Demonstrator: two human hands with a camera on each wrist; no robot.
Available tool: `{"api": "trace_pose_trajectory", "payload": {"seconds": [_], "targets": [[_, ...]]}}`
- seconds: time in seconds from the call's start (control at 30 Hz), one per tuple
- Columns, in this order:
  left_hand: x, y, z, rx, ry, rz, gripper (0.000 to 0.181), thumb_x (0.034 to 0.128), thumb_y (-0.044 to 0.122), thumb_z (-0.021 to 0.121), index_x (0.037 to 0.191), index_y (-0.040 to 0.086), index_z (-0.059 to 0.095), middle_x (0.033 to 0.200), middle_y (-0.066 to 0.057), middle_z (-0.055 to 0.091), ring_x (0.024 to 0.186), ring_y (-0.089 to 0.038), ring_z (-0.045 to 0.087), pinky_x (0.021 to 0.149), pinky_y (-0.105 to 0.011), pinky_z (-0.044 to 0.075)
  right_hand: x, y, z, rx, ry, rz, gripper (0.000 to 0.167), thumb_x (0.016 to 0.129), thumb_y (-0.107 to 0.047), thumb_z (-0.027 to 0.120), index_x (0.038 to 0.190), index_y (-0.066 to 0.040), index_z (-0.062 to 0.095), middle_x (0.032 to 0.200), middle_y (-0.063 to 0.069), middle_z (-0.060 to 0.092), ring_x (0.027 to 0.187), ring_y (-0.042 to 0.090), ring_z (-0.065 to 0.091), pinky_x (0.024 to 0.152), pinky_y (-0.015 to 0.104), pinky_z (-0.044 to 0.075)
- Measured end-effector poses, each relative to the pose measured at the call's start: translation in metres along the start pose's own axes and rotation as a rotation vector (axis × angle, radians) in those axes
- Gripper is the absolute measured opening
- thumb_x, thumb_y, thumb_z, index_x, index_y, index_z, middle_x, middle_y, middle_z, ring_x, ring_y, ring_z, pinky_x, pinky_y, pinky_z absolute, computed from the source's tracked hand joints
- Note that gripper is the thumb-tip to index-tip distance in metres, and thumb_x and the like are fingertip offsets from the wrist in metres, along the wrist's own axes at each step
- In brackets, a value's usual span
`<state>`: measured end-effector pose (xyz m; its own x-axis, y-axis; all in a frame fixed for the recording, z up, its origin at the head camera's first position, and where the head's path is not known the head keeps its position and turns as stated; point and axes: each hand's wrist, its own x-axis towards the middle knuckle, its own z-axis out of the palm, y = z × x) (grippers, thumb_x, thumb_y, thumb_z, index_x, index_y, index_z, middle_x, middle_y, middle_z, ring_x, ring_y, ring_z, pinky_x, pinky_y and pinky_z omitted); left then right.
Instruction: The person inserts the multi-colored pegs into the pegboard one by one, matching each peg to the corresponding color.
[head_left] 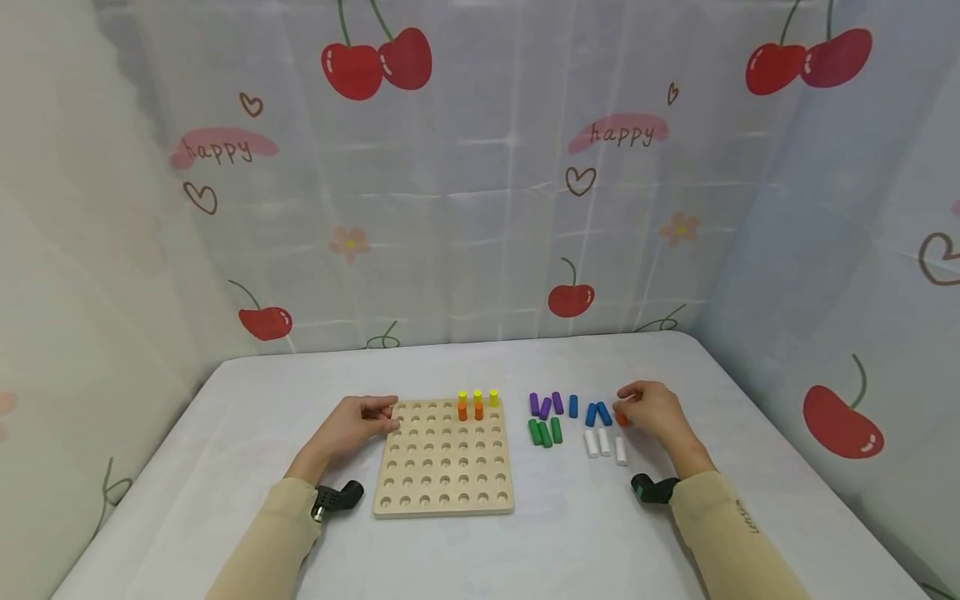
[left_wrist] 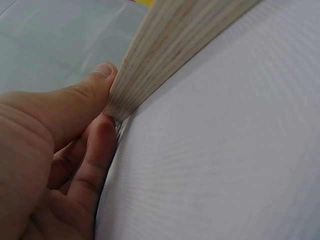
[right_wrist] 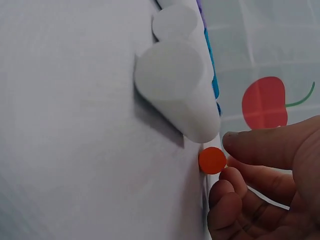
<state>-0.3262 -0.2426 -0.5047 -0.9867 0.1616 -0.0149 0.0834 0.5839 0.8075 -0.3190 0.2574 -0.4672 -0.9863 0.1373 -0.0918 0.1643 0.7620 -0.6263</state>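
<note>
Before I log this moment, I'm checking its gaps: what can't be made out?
Head: part of the loose orange peg, behind the right hand.
Left wrist: far part of the wooden pegboard, cut by the top edge.
Right wrist: most of the blue pegs, behind white pegs.

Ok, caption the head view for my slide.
Left hand touching the wooden pegboard, right hand at an orange peg, with loose green pegs and white pegs on the table.
</note>
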Motion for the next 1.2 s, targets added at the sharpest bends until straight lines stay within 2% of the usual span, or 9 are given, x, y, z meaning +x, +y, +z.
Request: {"api": "trace_pose_trajectory", "payload": {"seconds": [0.27,0.37,0.6,0.83,1.03,1.2], "targets": [[-0.001,0.000,0.000,-0.011,0.000,0.000,0.053,0.0890,0.023,0.083,0.137,0.008,0.067,0.099,-0.001,0.072,0.091,-0.015,0.060,0.079,-0.024,0.048,0.003,0.006,0.002,-0.008,-0.009,-0.022,0.035,0.096,-0.017,0.068,0.123,0.004,0.066,0.096,0.015,0.072,0.081,0.021,0.064,0.072,0.036,0.051],[-0.001,0.000,0.000,-0.011,0.000,0.002,0.053,0.0890,0.023,0.083,0.137,0.007,0.067,0.100,-0.002,0.072,0.091,-0.015,0.060,0.079,-0.023,0.048,0.002,0.004,0.003,-0.022,-0.001,-0.020,0.036,0.094,-0.016,0.069,0.123,0.004,0.066,0.095,0.014,0.071,0.080,0.022,0.063,0.072,0.036,0.051],[-0.001,0.001,-0.001,-0.024,-0.005,0.014,0.053,0.0897,0.023,0.082,0.137,0.005,0.066,0.101,-0.003,0.072,0.090,-0.013,0.060,0.076,-0.022,0.049,0.002,0.003,0.004,-0.027,0.010,-0.024,0.038,0.092,-0.013,0.069,0.125,0.006,0.065,0.101,0.018,0.071,0.080,0.021,0.064,0.071,0.035,0.052],[-0.002,0.001,0.000,-0.014,-0.007,0.029,0.052,0.0899,0.023,0.082,0.136,0.004,0.067,0.100,-0.003,0.072,0.090,-0.014,0.060,0.076,-0.022,0.049,0.001,-0.004,0.002,0.008,0.020,-0.012,0.038,0.097,-0.015,0.065,0.130,0.003,0.062,0.108,0.020,0.066,0.083,0.024,0.062,0.067,0.030,0.051],[-0.002,0.001,-0.001,-0.010,0.000,0.003,0.052,0.0894,0.023,0.082,0.137,0.008,0.067,0.100,-0.001,0.072,0.091,-0.015,0.060,0.079,-0.023,0.049,-0.004,-0.020,-0.002,0.031,0.032,-0.034,0.037,0.098,-0.016,0.066,0.132,0.000,0.063,0.117,0.022,0.066,0.089,0.026,0.066,0.072,0.033,0.055],[-0.001,0.000,-0.001,-0.003,-0.003,0.009,0.054,0.0893,0.025,0.082,0.137,0.008,0.067,0.100,0.000,0.072,0.092,-0.015,0.060,0.080,-0.025,0.049,-0.012,-0.039,-0.005,0.028,0.035,-0.070,0.036,0.099,-0.017,0.064,0.131,-0.001,0.064,0.120,0.021,0.066,0.097,0.030,0.064,0.079,0.037,0.059]]}}
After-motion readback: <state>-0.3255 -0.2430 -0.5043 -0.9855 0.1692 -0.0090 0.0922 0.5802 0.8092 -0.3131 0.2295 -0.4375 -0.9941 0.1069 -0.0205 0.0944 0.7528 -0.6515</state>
